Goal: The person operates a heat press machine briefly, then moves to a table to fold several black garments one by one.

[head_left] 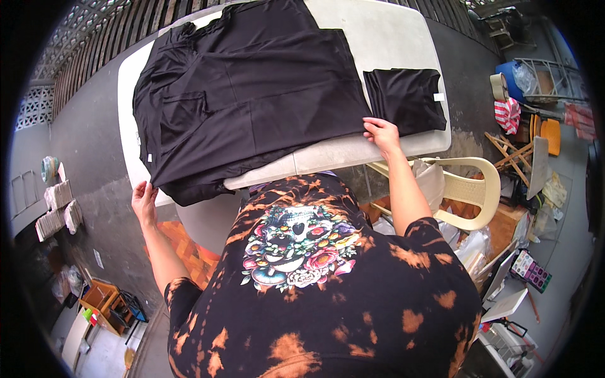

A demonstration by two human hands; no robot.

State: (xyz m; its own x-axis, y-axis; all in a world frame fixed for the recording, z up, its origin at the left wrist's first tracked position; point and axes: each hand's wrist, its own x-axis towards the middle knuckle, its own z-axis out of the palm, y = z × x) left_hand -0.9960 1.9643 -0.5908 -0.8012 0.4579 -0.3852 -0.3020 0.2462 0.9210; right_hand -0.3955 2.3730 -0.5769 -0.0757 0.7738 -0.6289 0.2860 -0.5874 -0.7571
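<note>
A black shirt [264, 90], with creases and small white tags at its left edge, lies spread across a white folding table [378, 28]. Its near left corner is pinched in my left hand [145, 204], just past the table's near left edge. My right hand [382, 136] grips the near right corner by the hem. More black cloth [194, 191] hangs over the near edge below the left side. To the right of the spread shirt, close to my right hand, lies a neatly folded black garment [401, 97] with a white tag.
A cream plastic chair [489, 189] stands right of me, a bag on it. Under the near left of the table is a rounded grey seat [208, 222]. Folded wooden chairs [515, 151] and a blue drum [513, 78] line the right side. Stacked bundles [59, 193] are at left.
</note>
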